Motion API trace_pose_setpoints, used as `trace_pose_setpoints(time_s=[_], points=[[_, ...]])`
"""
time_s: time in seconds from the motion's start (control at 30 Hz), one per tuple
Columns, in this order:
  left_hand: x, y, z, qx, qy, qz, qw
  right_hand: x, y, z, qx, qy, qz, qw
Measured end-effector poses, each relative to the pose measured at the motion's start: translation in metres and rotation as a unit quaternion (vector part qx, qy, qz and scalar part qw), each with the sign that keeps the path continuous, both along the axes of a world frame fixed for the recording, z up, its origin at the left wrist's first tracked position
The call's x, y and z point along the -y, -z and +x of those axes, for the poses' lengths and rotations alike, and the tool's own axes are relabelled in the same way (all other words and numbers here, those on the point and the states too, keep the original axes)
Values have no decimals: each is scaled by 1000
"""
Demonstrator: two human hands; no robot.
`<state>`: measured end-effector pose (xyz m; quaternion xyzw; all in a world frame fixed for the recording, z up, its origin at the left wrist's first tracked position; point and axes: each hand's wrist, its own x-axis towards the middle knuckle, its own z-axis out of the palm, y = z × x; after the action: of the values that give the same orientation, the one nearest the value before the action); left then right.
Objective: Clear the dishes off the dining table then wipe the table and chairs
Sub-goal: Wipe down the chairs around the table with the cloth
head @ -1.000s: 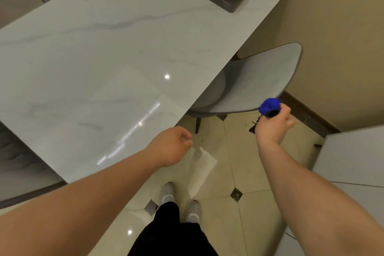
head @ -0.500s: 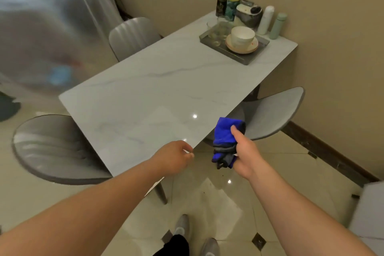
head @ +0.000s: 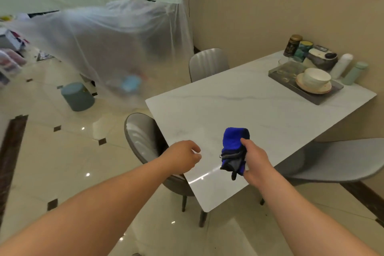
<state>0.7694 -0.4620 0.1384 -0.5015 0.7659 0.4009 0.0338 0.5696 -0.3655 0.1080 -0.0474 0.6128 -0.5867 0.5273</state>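
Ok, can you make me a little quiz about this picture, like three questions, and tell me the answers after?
1. True or false: the right hand holds a folded blue cloth.
2. Where do the white bowl and plate sit? A) on a chair B) on the gray tray at the far end of the table C) on the floor
3. Fill in: the left hand hangs near the table's corner, its fingers loosely curled, and holds ____.

Key: 1 true; 2 B; 3 nothing.
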Motion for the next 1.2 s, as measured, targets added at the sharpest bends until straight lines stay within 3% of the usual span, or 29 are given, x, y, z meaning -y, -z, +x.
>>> trace_pose_setpoints(time_s=[0.17, 0.3, 0.47, 0.53, 0.7, 0.9, 1.03, 1.13, 1.2], points=[[71, 7, 100, -47, -119, -52, 990, 87, 8, 140, -200, -174, -13, 964], [142, 22, 193, -52, -183, -55, 980, 141, 36, 244, -390, -349, -30, 852], [198, 31, 252, -58, -225, 6, 973, 160, 51, 292, -516, -349, 34, 782], [219, 36, 256, -69, -228, 15, 971, 183, 50, 295, -544, -329, 34, 771], [253, 50, 258, -89, -245, 37, 965, 281, 56, 311, -553, -313, 12, 772], [300, 53, 251, -30, -254, 74, 964, 379, 66, 296, -537, -378, 38, 754], [328, 54, 216, 5, -200, 102, 974, 348, 70, 254, -475, -398, 48, 784], [341, 59, 186, 62, -122, 122, 983, 283, 80, 207, -424, -483, 141, 753], [349, 64, 171, 129, -55, 119, 983, 243, 77, 198, -354, -515, 191, 757]])
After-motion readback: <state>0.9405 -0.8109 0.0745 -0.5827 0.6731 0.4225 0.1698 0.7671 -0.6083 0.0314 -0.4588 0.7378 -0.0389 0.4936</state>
